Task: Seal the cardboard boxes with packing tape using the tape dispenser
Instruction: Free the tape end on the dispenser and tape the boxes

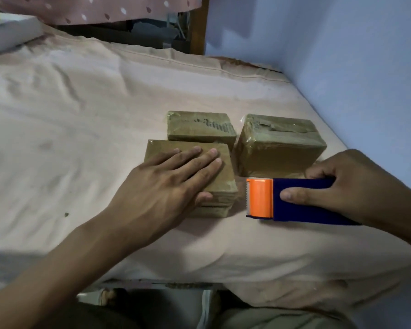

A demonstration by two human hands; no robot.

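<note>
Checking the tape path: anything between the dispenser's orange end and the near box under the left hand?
Head view: only a narrow strip of bare bedsheet separates the tape dispenser from the near box.

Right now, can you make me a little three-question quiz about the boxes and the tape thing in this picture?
1. How many cardboard boxes lie on the bed sheet?
2. True or false: the left hand lies flat on the nearest box.
3. Which hand holds the tape dispenser: A left, B right?

Key:
1. Three: the nearest one, the far box and the right box.
2. True.
3. B.
</note>
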